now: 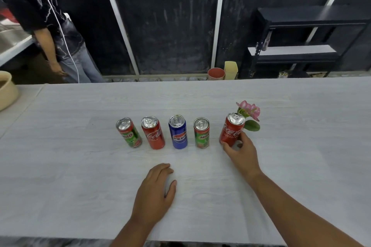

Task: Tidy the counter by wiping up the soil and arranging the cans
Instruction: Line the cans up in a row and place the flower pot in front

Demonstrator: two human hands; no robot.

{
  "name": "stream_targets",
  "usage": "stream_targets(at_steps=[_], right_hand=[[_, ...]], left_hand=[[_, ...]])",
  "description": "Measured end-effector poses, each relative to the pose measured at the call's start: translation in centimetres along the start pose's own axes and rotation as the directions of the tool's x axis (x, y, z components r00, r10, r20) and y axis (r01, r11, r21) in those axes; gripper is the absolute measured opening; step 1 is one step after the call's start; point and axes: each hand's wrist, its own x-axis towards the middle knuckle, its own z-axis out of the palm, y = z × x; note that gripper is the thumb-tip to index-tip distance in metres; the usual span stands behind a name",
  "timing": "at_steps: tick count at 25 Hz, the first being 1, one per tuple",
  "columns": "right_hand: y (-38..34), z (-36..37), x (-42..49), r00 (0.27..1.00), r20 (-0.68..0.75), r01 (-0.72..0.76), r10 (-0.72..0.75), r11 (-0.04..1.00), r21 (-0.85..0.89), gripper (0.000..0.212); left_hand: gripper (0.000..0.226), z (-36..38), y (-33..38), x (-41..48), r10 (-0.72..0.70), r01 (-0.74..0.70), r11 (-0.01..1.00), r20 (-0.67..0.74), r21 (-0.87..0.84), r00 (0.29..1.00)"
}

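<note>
My right hand (240, 151) has its fingers (245, 137) curled around the red can (231, 129) at the right end of the row, I think to line it up with the four cans (178, 132) standing on the tabletop (80, 156), while my left hand (155, 188) rests flat and relaxed, holding nothing.

A plain workroom rather than a home: a long, pale wood-grain counter (80, 146) runs before a dark panelled wall (170, 16) divided by white strips. A black metal shelving rack (301, 20) stands at the right, a red bin (216, 73) and a yellow bin (230, 69) sit on the floor, and a bystander (40, 6) stands beside a steel-edged bench (12, 46).
</note>
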Motion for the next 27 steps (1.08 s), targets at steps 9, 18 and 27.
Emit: stream_targets(at_steps=[9,18,27], right_hand=[[0.11,0.23,0.06,1.000,0.002,0.008,-0.008,1.000,-0.010,0.075],[0.42,0.28,-0.21,0.999,-0.005,0.036,-0.036,0.998,-0.055,0.067],[0.26,0.11,-0.30,0.999,0.020,0.036,-0.035,0.997,-0.067,0.065]], left_hand=[[0.036,0.03,0.00,0.00,0.009,-0.010,1.000,-0.015,-0.011,1.000],[0.036,0.09,-0.06,-0.05,0.015,-0.015,1.000,-0.018,-0.009,1.000],[0.036,0.02,-0.02,-0.01,0.021,-0.021,1.000,-0.017,-0.013,1.000]])
